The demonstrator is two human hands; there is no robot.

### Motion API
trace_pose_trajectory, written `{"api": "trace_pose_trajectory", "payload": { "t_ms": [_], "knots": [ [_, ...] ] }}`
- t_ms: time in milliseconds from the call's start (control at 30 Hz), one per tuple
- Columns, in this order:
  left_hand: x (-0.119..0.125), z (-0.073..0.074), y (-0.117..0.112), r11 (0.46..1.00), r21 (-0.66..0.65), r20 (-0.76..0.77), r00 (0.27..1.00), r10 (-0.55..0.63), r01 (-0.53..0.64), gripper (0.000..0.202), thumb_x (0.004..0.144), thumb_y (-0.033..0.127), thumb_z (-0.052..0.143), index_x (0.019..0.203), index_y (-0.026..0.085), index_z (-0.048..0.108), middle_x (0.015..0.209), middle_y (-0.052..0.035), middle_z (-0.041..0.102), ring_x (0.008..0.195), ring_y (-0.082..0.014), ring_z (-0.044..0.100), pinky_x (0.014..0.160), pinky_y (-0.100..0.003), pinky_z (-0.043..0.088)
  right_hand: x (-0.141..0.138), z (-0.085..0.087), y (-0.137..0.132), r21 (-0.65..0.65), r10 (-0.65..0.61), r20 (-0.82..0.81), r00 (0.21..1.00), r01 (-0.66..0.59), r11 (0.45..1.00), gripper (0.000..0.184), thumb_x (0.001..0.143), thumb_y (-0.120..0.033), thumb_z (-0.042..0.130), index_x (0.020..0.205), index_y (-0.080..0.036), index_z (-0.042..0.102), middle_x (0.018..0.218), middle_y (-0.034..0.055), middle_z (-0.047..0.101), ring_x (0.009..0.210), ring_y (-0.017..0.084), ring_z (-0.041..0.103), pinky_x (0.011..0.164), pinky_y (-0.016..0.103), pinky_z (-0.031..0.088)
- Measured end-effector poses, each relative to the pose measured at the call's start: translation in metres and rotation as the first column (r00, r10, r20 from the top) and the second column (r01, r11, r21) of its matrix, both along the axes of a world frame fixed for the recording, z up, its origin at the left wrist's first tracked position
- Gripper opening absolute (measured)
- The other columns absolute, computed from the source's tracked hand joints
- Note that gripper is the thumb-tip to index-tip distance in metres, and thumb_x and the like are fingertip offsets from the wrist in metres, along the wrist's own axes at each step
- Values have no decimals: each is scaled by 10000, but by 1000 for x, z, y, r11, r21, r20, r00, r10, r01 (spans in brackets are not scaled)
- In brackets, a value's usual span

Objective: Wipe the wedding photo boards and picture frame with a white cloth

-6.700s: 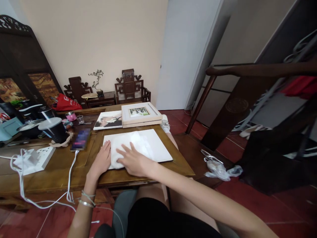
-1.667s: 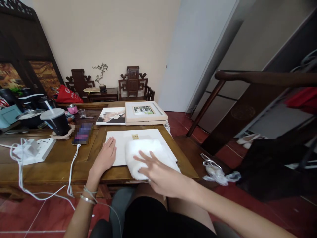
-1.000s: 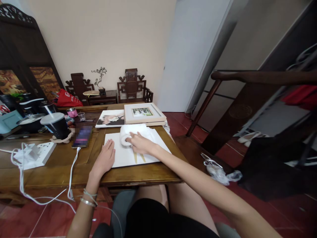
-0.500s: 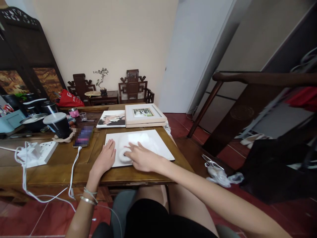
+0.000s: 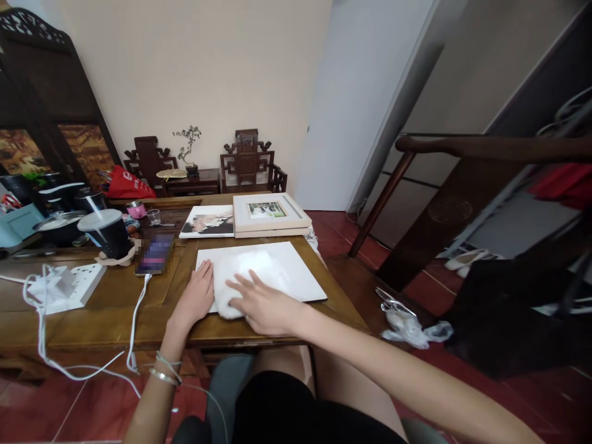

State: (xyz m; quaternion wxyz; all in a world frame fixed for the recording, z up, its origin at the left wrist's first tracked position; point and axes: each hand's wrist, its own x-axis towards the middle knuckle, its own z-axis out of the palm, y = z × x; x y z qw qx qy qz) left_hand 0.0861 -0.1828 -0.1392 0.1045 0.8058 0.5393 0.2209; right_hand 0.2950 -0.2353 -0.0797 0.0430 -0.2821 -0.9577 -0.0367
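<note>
Here, the right hand [image 5: 266, 305] splays over cloth [image 5: 226, 274] on the board [image 5: 304, 279]; the left hand [image 5: 198, 293] lies flat at the board's edge.

Wooden table [image 5: 106, 327] beneath white panel [image 5: 300, 277], phone [image 5: 155, 254] and power strip [image 5: 87, 287]

The white cloth [image 5: 224, 290] glares; outer edges stretch

Cloth [image 5: 225, 271] on board [image 5: 300, 277], frame [image 5: 296, 216] behind, phone [image 5: 155, 254] left, probably bag [image 5: 409, 330] right
</note>
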Motion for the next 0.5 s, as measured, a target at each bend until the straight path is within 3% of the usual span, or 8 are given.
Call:
{"api": "trace_pose_trajectory", "payload": {
  "t_ms": [100, 200, 333, 500],
  "knots": [
    [-2, -1, 0, 1000, -2, -5, 1000, -10, 10, 514, 935, 251, 276, 1420, 98, 353, 1518, -180, 299, 1429, -252, 223, 1150, -502, 210, 7, 4, -29, -56, 44, -24, 999, -45, 997, 361, 766, -90, 489, 1094, -112, 638, 1386, 223, 462, 1325, 377, 356, 1054, 601, 288],
    [-2, -3, 1, 1000, -7, -6, 1000, 0, 0, 519, 929, 255, 287, 1412, 80, 363, 1516, -191, 298, 1428, -255, 229, 1150, -492, 218, 8, 6, -28, -98, 43, -56, 998, -48, 994, 373, 750, -55, 469, 1082, -107, 630, 1356, 213, 495, 1309, 347, 387, 1055, 572, 306],
    [1, -3, 1, 1000, 8, 14, 1000, 10, -11, 513, 928, 249, 270, 1393, 70, 390, 1507, -191, 317, 1422, -258, 249, 1147, -509, 221, 1, 4, 15, -88, -45, -79, 996, 38, 995, 413, 756, -26, 442, 1138, -100, 582, 1258, 215, 555, 1268, 316, 436, 1024, 572, 336],
    [6, 6, -3, 992, 98, 152, 987, 59, -75, 511, 933, 294, 289, 1355, 51, 441, 1443, -188, 432, 1368, -250, 373, 1147, -446, 270, -24, 2, 72, -45, -226, -19, 974, 225, 973, 392, 802, -62, 440, 1177, -75, 551, 1209, 239, 568, 1208, 377, 471, 965, 630, 365]
  ]
}}
